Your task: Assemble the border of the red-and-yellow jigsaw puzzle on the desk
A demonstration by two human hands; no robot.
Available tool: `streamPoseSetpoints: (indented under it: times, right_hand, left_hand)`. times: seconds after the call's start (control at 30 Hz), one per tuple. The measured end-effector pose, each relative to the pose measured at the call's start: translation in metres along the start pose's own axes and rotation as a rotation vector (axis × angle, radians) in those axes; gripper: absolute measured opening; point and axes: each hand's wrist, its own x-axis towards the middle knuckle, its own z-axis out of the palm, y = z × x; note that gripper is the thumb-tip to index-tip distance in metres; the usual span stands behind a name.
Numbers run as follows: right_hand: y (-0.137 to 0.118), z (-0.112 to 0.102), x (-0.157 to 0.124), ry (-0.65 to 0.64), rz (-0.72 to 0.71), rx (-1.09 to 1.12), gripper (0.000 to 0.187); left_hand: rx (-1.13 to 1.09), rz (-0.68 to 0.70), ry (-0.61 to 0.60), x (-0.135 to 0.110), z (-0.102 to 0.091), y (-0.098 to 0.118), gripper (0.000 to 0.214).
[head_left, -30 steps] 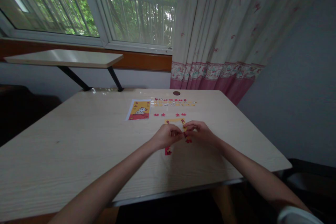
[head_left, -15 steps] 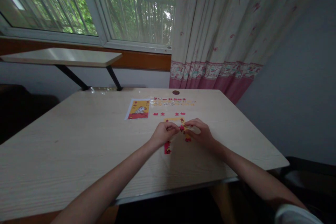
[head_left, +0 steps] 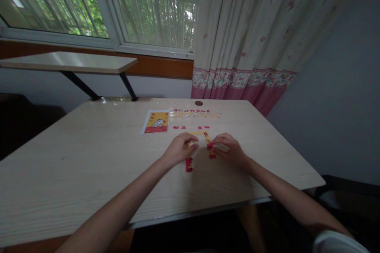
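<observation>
Between the thumb and fingers of my right hand (head_left: 228, 148) is a red jigsaw puzzle piece (head_left: 209, 146), held over the right side of a partly joined puzzle frame. My left hand (head_left: 181, 147) hovers over the frame's left side, thumb and fingers apart with nothing between them. Yellow joined pieces (head_left: 199, 133) form the frame's top edge. Red pieces (head_left: 189, 165) make up its lower left part, partly covered by my left hand. Another red piece (head_left: 212, 156) lies just below my right fingertips.
A picture card (head_left: 157, 122) with a white animal on yellow and red lies left of the pieces. Several loose pieces (head_left: 196, 115) are laid in rows behind the frame, with red ones (head_left: 203, 127) nearer. A raised shelf (head_left: 71, 62) stands at the table's back left.
My left hand has let go of the red piece and drawn back to the left, its fingers parting. My right hand keeps the piece, now slightly farther right.
</observation>
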Motion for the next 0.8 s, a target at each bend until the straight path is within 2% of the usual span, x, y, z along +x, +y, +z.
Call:
streamPoseSetpoints:
  times: [0.07, 0.13, 0.3, 0.47, 0.67, 0.8]
  right_hand:
    - [0.006, -0.005, -0.007, -0.094, -0.011, -0.009, 0.018]
    - [0.011, -0.008, -0.015, -0.175, -0.028, -0.005, 0.018]
    - [0.018, -0.006, -0.027, -0.216, -0.035, 0.03, 0.02]
    - [0.017, -0.006, -0.027, -0.261, -0.047, 0.006, 0.022]
    - [0.013, -0.009, -0.025, -0.242, -0.037, -0.012, 0.025]
    - [0.008, -0.009, -0.021, -0.306, -0.095, -0.007, 0.022]
  left_hand:
    - [0.212, 0.087, 0.018, -0.001, -0.014, -0.009, 0.023]
    - [0.348, 0.11, -0.006, -0.002, -0.025, -0.018, 0.025]
    - [0.544, 0.101, 0.009, -0.002, -0.036, -0.033, 0.028]
    - [0.618, 0.13, -0.006, -0.002, -0.034, -0.04, 0.029]
    - [0.64, 0.129, -0.008, -0.003, -0.034, -0.038, 0.029]
    - [0.612, 0.158, -0.039, -0.003, -0.035, -0.035, 0.029]
